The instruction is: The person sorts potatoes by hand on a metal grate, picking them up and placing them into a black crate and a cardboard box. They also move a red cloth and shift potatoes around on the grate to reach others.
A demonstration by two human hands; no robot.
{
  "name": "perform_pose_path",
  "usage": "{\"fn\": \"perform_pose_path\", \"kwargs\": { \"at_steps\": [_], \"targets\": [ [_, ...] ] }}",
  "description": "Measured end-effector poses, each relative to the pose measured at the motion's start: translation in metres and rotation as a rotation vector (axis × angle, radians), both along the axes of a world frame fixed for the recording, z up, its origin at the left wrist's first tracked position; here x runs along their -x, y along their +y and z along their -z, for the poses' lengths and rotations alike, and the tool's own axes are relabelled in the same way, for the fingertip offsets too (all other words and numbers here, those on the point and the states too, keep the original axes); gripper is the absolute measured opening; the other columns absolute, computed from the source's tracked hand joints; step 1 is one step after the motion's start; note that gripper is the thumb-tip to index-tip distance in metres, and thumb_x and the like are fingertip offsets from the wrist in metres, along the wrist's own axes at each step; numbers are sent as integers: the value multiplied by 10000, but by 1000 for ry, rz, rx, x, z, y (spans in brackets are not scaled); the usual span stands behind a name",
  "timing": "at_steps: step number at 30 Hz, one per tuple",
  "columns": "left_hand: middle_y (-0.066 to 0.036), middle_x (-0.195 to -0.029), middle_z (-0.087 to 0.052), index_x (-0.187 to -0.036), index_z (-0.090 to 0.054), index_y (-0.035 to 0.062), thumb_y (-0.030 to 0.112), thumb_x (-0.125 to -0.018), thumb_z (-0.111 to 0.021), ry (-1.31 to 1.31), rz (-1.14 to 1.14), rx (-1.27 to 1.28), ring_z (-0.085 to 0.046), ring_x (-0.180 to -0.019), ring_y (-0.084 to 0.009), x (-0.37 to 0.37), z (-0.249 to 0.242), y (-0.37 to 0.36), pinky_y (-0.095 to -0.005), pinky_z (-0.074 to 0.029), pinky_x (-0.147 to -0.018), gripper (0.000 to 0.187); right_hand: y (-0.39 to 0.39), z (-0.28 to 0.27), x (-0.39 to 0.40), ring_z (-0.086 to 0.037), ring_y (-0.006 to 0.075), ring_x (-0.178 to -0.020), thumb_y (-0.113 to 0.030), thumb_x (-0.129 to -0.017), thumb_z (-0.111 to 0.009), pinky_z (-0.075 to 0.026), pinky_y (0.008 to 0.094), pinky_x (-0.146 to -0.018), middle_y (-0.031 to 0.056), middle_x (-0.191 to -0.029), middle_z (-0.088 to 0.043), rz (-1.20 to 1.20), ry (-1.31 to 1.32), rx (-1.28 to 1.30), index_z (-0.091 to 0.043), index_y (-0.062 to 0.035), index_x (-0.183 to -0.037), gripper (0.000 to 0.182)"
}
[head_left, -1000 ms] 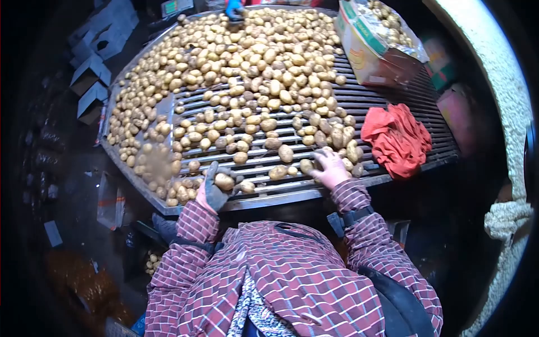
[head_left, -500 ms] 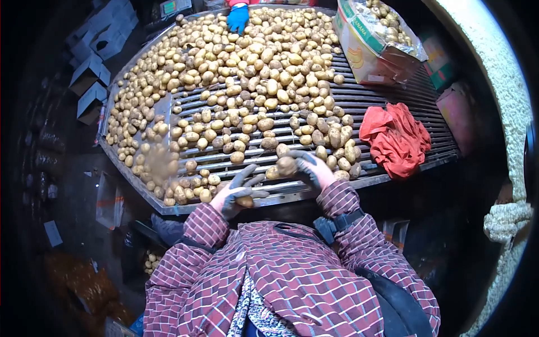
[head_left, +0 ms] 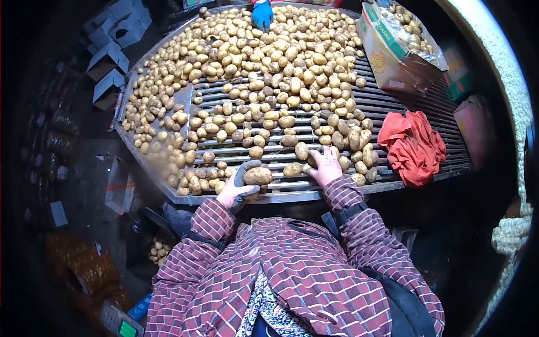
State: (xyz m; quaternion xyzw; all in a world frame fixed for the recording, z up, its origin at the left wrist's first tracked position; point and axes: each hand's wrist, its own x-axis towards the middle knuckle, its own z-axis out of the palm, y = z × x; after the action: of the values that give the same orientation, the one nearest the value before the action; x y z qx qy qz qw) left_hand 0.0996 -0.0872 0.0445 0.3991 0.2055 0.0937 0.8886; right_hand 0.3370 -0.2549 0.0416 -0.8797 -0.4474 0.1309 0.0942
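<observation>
My left hand [head_left: 240, 186], in a grey-palmed glove, curls its fingers and thumb around a large brownish potato [head_left: 258, 176] at the near edge of the slatted metal table [head_left: 281, 197]. To the right, my right hand [head_left: 327, 167] is stretched over the slats with its fingers apart. Its thumb is close beside a smaller potato [head_left: 292, 169], and another potato [head_left: 301, 150] lies just off its fingertips. A group of potatoes [head_left: 359, 157] sits right of this hand. More potatoes [head_left: 269, 62] are heaped across the far side.
A crumpled red cloth [head_left: 412, 147] lies on the slats at right. Behind it stands a banana carton [head_left: 393, 53] filled with potatoes. Another person's blue-gloved hand [head_left: 262, 15] rests at the far heap. Cardboard boxes [head_left: 106, 62] stand on the left, and a device with a green display [head_left: 120, 323] is below.
The potato that was at my right hand is gone from its fingers, which have spread and moved back. My left hand has closed around a large potato. The view has shifted slightly.
</observation>
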Motion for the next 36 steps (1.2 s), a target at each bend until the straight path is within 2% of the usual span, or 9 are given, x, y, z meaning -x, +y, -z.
{"fn": "perform_pose_path", "kwargs": {
  "at_steps": [4, 7, 13, 17, 19, 23, 27, 32, 36],
  "targets": [
    [-124, -1175, -571, -1325, -428, 36, 163, -783, -709, 70, -73, 89, -594, -1030, -223, 2, -5, -7, -338, -508, -864, 624, 3, 8, -17, -545, 325, -1004, -251, -768, -689, -440, 422, -899, 154, -1055, -558, 7, -45, -60, -606, -96, -1114, 389],
    [-115, -1152, -593, -1291, -489, 35, 369, -899, -590, 101, -2, -9, -609, -989, -217, 4, 21, -3, -354, -529, -824, 525, 23, -28, 8, -517, 269, -1152, -296, -757, -709, -413, 372, -978, 136, -1205, -562, 129, 669, -322, -560, -85, -1236, 544],
    [-160, -1076, -623, -1283, -463, -16, 542, -962, -355, 209, 191, 106, -655, -828, -228, -9, 15, -11, -325, -546, -689, 653, 37, -50, 52, -567, 214, -1091, -201, -776, -705, -448, 322, -959, 117, -1208, -585, -146, 1005, -374, -500, -59, -1314, 593],
    [-177, -1091, -618, -1310, -422, -22, 551, -965, -319, 92, 245, 200, -647, -801, -227, -11, 4, -8, -307, -534, -671, 676, 33, 14, 36, -627, 206, -967, -439, -959, -481, -524, 319, -808, 87, -1091, -635, 617, 1911, -560, -541, -23, -1216, 492],
    [-176, -1099, -618, -1316, -420, -19, 546, -966, -322, 114, 272, 181, -646, -807, -221, -9, 11, -5, -297, -529, -674, 672, 28, -21, 38, -644, 209, -910, -481, -956, -451, -553, 346, -768, 89, -1084, -640, 765, 1777, -679, -534, -44, -1230, 522],
    [-189, -1083, -618, -1316, -410, -19, 509, -946, -431, 135, 187, 153, -655, -781, -259, -4, 32, -5, -330, -538, -686, 646, -23, -9, 12, -629, 226, -995, -479, -959, -437, -530, 355, -848, 105, -1127, -630, 642, 2073, -875, -511, -63, -1267, 522],
    [-186, -1101, -609, -1320, -406, 24, 471, -929, -498, 200, 136, 307, -637, -776, -269, -4, 38, 2, -364, -533, -686, 601, -131, 6, -25, -648, 263, -879, -588, -907, -427, -550, 395, -664, 149, -1099, -629, 442, 2019, -1012, -485, -71, -1285, 644],
    [-148, -1105, -591, -1296, -434, 6, 418, -943, -484, 282, 151, 359, -614, -737, -238, -7, 29, 5, -351, -525, -692, 544, -290, 9, -14, -650, 285, -848, -437, -961, -420, -515, 371, -634, 153, -1074, -649, 1033, 1515, -1046, -545, -61, -1192, 458],
    [-129, -1118, -598, -1289, -477, 78, 460, -917, -505, 423, 149, 364, -607, -736, -214, -11, 29, 10, -469, -523, -767, 534, -390, 45, 56, -624, 262, -975, -307, -932, -544, -500, 369, -735, 127, -1096, -637, 1476, 1294, -974, -521, -64, -1222, 379]
  ]
}}
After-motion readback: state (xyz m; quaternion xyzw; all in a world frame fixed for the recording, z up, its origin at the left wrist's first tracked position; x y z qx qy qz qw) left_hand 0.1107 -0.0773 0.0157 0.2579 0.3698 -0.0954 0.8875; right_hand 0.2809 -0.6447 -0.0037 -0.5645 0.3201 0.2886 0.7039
